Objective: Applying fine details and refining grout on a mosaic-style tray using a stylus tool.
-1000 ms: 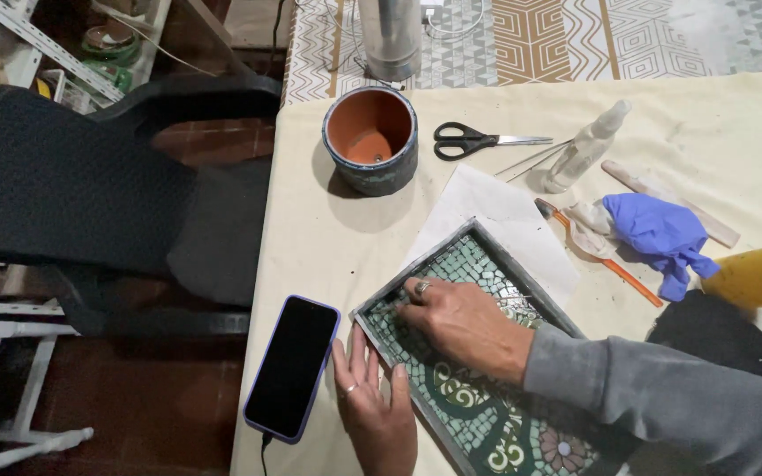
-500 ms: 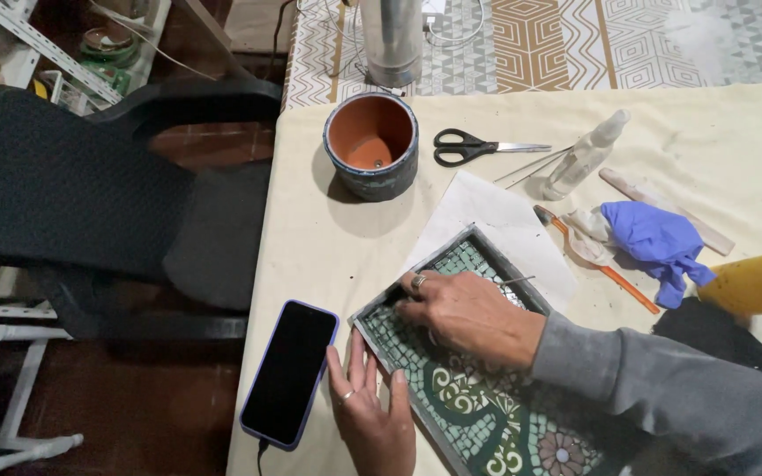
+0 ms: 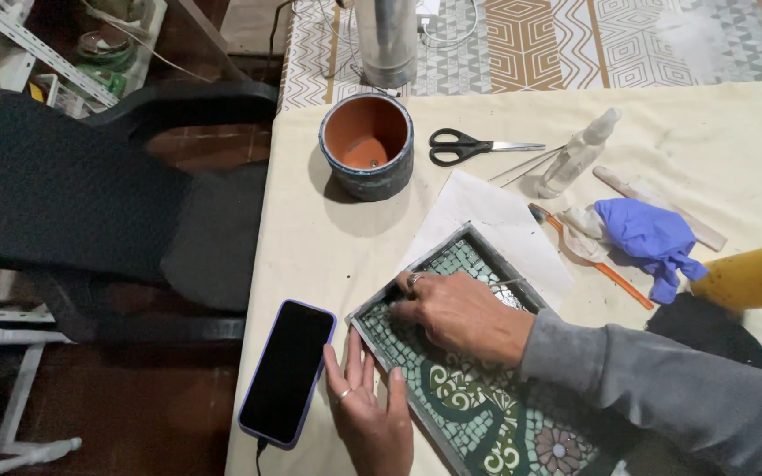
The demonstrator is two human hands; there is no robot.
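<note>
A framed mosaic tray [image 3: 465, 414] of green and white tile pieces lies on the cream tablecloth near the front edge. My right hand [image 3: 460, 313], in a grey sleeve with a ring on one finger, rests on the tray's upper left corner, fingertips pressed to the tiles; a thin metal tool [image 3: 509, 282] pokes out behind it. My left hand [image 3: 368, 410] lies flat with fingers spread against the tray's left edge, holding nothing. A dark phone [image 3: 288, 370] in a purple case sits just left of it.
A terracotta pot [image 3: 366, 144], black scissors [image 3: 465, 146], a small white figurine [image 3: 575, 154], a white paper sheet [image 3: 491, 220], a blue glove [image 3: 650, 238], an orange-handled tool [image 3: 606, 269] and a yellow bottle [image 3: 751, 275] lie on the table. A black chair [image 3: 90, 194] stands left.
My right hand has shifted slightly over the tray's corner. My left hand stays flat beside the tray.
</note>
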